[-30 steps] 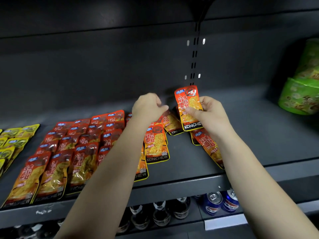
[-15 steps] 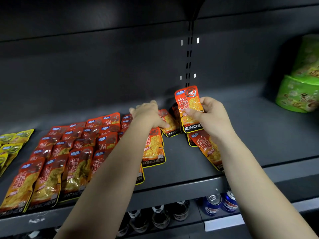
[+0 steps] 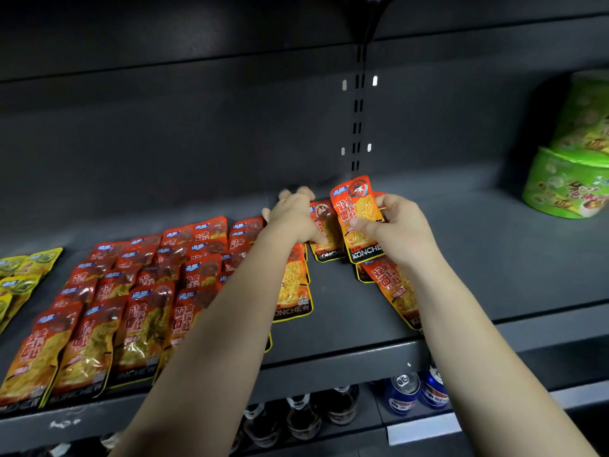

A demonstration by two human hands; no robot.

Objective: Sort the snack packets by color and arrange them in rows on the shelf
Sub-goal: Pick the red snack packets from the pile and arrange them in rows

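Shelf (image 3: 494,258): dark grey, one level, with a slotted upright (image 3: 357,127) on the wall behind it.

Red packets (image 3: 131,291): left half of the shelf, laid flat in overlapping rows running from the front edge to the back. Tops point to the back, and the "KONCHEW" bands face the front edge.

Yellow packets (image 3: 26,272): far left end of the shelf, flat, just beside the red rows and partly cut off by the frame.

Loose packets: three orange-red ones at mid-shelf, apart from the rows.
- One (image 3: 293,291) lies flat, partly under the left forearm.
- One (image 3: 324,225) is toward the back of the shelf, under the left thumb.
- One (image 3: 392,285) lies askew toward the front edge, under the right wrist.

Held packet (image 3: 357,219): orange-red, raised upright above mid-shelf, its printed face toward the camera.

Right hand (image 3: 400,230): grips the held packet by its right edge, thumb across the front and fingers curled behind.

Left hand (image 3: 293,216): palm down at the back of the shelf, fingers spread and fairly straight. The thumb touches the rear loose packet, and the hand grasps nothing.

Bowls (image 3: 566,183): green, stacked, at the right end of the shelf.

Cans (image 3: 402,390): blue, on the level below the shelf.

Bottles (image 3: 303,413): dark, below the shelf, left of the cans.
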